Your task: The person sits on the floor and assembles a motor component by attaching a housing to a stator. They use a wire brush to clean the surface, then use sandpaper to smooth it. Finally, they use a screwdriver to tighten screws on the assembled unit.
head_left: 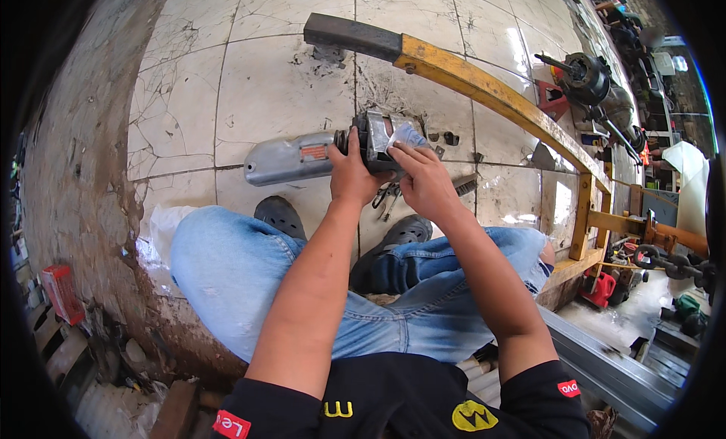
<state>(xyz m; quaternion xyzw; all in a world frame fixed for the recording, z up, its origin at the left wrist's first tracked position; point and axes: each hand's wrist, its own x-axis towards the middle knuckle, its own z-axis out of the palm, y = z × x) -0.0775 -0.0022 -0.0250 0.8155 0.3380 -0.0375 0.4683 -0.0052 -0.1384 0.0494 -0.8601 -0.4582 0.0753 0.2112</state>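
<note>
While the left hand (358,174) grips a metal housing (376,142), the right hand (429,180) holds a partly-hidden pale wad (409,134).

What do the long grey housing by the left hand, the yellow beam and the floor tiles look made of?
Housing: metal, possibly aluminium; dull silvery sheen, smooth rounded edges.
Beam: probably steel, painted yellow; straight box-like profile, scuffed paint with dark marks.
Tiles: likely glazed ceramic; off-white, fine cracks, bright glare.
</note>
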